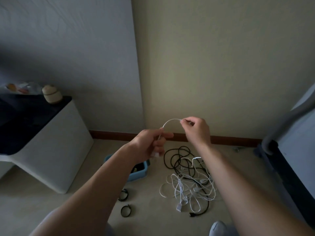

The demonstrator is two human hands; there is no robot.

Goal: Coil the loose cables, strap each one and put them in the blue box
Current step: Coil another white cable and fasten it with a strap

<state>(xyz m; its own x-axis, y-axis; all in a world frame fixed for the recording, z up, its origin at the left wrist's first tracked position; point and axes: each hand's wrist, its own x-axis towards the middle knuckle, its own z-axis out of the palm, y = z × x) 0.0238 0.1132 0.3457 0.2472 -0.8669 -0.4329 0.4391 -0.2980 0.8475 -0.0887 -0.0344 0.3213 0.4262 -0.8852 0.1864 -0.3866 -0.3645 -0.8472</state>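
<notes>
On the floor by the skirting board [230, 139] lies a heap of cables [189, 178], right of centre. The box [138, 174] sits just left of the heap, partly hidden under the left forearm. Nearer the person than the box lie two straps, one [123, 195] behind the other [125, 211], apart from both box and heap. Above the floor, before the wall, the left hand [150, 145] is lower and left of the right hand [196, 130], with a cable [168, 122] arching between them. A cabinet [56, 145] stands at the left against the wall, a jar [52, 94] on its top near the back right corner. A chair [289, 150] stands at the far right.
</notes>
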